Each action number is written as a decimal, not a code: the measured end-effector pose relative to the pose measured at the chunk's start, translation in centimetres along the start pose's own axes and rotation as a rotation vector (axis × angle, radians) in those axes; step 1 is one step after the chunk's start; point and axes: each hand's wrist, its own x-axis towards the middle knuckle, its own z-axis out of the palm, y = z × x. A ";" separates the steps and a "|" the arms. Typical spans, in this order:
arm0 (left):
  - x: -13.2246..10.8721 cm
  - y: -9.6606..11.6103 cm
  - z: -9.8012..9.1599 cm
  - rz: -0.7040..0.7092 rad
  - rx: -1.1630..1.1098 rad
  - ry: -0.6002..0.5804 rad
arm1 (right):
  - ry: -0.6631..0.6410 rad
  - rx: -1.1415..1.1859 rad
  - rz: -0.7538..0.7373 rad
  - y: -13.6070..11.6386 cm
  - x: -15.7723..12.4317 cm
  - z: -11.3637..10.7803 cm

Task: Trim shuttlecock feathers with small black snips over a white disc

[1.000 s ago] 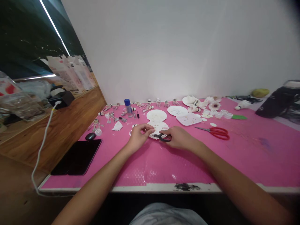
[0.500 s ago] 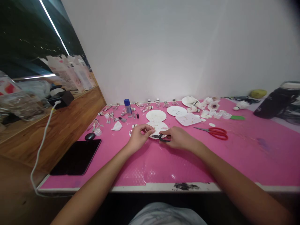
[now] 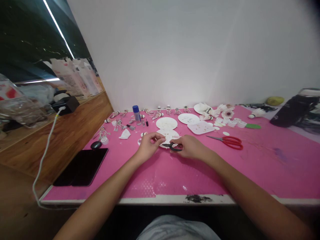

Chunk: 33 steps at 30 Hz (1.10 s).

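Black-handled pliers [image 3: 175, 147] sit in my right hand [image 3: 189, 146], its fingers wrapped round the grips and the jaws pointing left. My left hand [image 3: 150, 145] is closed in a pinch just left of the jaws; whatever is between its fingertips is too small to make out. Both hands are over the near white plate [image 3: 168, 133], which holds small pale bits. Right behind it lies another white plate [image 3: 166, 123]. A shuttlecock's cork end [image 3: 143, 134] shows behind my left hand.
Red-handled scissors [image 3: 228, 141] lie to the right, near a shallow white tray [image 3: 200, 127]. A blue-capped bottle [image 3: 136, 115] stands at the back left, among several stripped shuttlecocks. A black tablet [image 3: 81, 167] rests at the left edge. A dark bottle [image 3: 295, 108] is far right.
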 end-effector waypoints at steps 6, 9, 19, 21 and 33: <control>0.0 0.0 -0.3 0.028 0.013 0.057 | 0.022 0.056 0.003 0.0 0.3 0.1; 0.1 -0.2 -0.4 0.042 0.009 0.067 | 0.028 0.058 0.005 0.0 0.2 -0.1; 0.2 -0.5 -0.3 0.046 0.016 0.054 | 0.007 0.038 0.007 -0.2 0.0 -0.3; 0.2 -0.5 -0.3 0.039 0.019 0.054 | 0.008 0.037 0.017 -0.3 0.0 -0.4; 0.2 -0.5 -0.3 0.034 0.033 0.046 | 0.008 0.065 0.001 0.0 0.1 0.0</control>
